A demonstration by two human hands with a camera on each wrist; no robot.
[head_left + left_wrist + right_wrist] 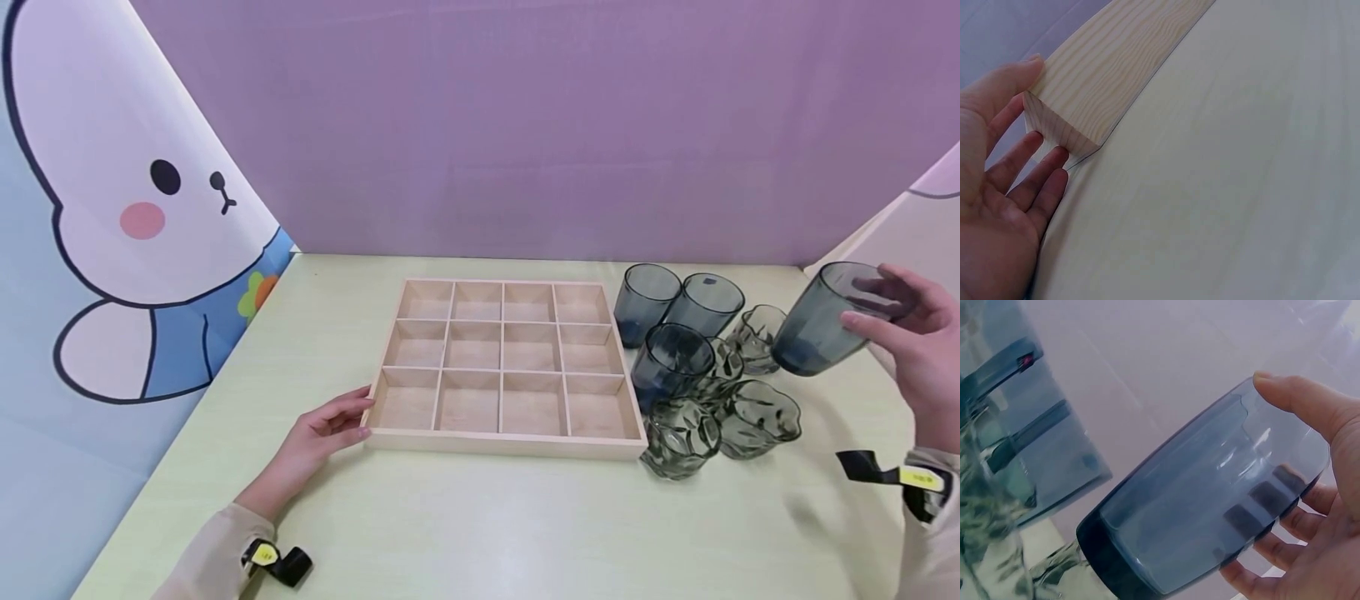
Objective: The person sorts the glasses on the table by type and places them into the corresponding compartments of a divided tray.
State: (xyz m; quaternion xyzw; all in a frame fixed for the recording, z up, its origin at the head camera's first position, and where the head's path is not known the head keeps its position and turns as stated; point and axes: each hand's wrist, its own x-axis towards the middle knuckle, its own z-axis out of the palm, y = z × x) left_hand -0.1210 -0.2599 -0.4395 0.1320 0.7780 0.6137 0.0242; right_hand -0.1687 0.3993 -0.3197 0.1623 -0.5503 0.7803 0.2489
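R hand (pixel 924 343) grips tilted glass (pixel 816 329) nr. rim, thumb opp. fingers; prob. stiff, slick, fragile, best held mid-wall. L hand (pixel 324 433) part-open, fingertips touching tray (pixel 502 442) corner.

Head looks down; close wrist views seem tilted.

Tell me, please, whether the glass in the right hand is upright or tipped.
Tipped: the blue glass slants in the right hand, its rim higher, its dark base lower and further left in the head view.
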